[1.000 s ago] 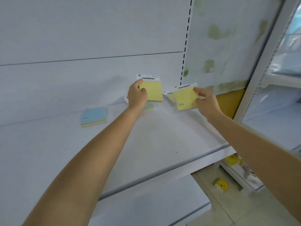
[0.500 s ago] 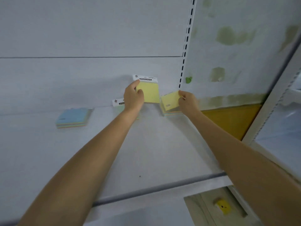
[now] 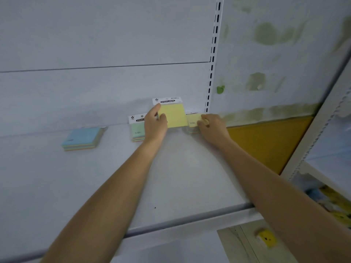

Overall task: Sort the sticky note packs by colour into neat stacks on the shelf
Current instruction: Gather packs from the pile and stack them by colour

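My left hand (image 3: 154,125) holds a yellow sticky note pack (image 3: 173,114) upright by its left edge, its white header card at the top. My right hand (image 3: 213,128) rests on a second yellow pack (image 3: 192,120), which lies on a small stack at the back right of the white shelf (image 3: 114,177). A green-topped stack with a header card (image 3: 136,128) sits just left of my left hand. Farther left lies a blue-topped stack (image 3: 83,138).
A slotted upright (image 3: 213,54) runs up the back panel right of the packs. An orange panel (image 3: 266,141) and a stained wall lie to the right. The shelf's front rail (image 3: 190,218) crosses below. A yellow object (image 3: 266,238) lies on the floor.
My right hand has carried its yellow pack back and down onto the stack at the back right. My left hand still holds its pack upright. The camera has moved closer.
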`<move>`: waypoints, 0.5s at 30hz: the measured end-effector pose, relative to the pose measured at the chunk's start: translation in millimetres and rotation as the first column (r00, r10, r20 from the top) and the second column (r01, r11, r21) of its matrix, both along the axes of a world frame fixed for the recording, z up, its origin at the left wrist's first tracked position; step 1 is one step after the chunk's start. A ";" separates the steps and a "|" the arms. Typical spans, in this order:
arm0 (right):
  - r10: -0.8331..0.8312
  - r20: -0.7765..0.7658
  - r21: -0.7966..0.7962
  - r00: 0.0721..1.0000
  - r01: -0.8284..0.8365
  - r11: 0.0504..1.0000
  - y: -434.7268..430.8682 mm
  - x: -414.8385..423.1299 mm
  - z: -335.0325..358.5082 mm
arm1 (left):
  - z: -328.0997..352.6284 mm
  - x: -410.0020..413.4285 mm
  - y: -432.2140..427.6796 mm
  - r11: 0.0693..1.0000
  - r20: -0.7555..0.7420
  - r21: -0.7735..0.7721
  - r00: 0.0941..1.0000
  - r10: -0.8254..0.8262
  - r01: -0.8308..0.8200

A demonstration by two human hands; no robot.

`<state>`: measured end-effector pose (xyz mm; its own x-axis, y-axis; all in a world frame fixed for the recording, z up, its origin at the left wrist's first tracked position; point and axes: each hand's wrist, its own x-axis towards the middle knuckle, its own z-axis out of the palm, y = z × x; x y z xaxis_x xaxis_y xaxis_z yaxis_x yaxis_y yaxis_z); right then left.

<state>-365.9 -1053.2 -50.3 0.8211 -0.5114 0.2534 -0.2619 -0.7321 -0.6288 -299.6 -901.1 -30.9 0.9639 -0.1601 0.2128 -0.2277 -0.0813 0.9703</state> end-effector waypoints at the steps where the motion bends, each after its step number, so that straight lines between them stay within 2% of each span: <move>1: 0.005 0.001 0.003 1.000 -0.005 1.000 0.3 -1.5 0.3 | -0.2 -0.5 0.4 1.000 -0.008 0.003 1.000 -0.018 0.018; 5: -0.071 0.024 0.086 0.997 0.069 0.994 -2.7 -7.5 7.1 | 3.6 -3.2 0.3 0.994 -0.045 0.017 0.994 -0.104 0.105; 10: -0.038 -0.277 0.109 0.960 0.071 0.991 -0.7 -17.4 1.5 | 19.1 -6.4 -16.4 0.983 -0.020 0.053 0.985 -0.174 0.175; 12: -0.017 -0.282 0.095 0.959 0.046 0.994 -0.2 -19.9 -3.1 | 23.0 -4.8 -27.4 0.973 -0.005 0.113 0.980 -0.200 0.200; 15: -0.027 -0.207 0.006 0.978 0.028 1.000 0.4 -25.1 -10.4 | 24.3 -0.2 -44.4 0.946 0.018 0.242 0.974 -0.225 0.214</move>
